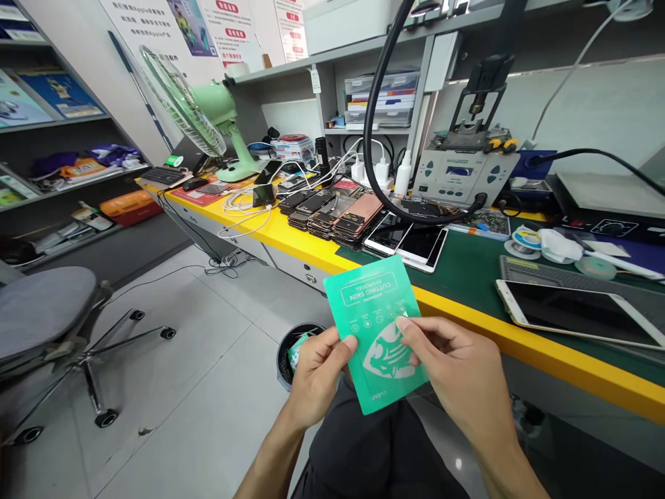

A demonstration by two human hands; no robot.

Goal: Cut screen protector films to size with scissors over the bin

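Note:
A flat green hydrogel film packet with white print is held over my lap, its lettering upside down to me. My left hand pinches its left edge between thumb and fingers. On the right side, my right hand grips the packet, thumb on the front face and the other fingers curled, partly hidden behind it. Beyond the packet, on the workbench, lie white-framed phones and stacks of phone parts.
A white tablet lies at the right near the yellow bench edge. A thick black hose arches over the bench from a grey repair station. Below stand a bin and a wheeled stool; a green fan is farther back.

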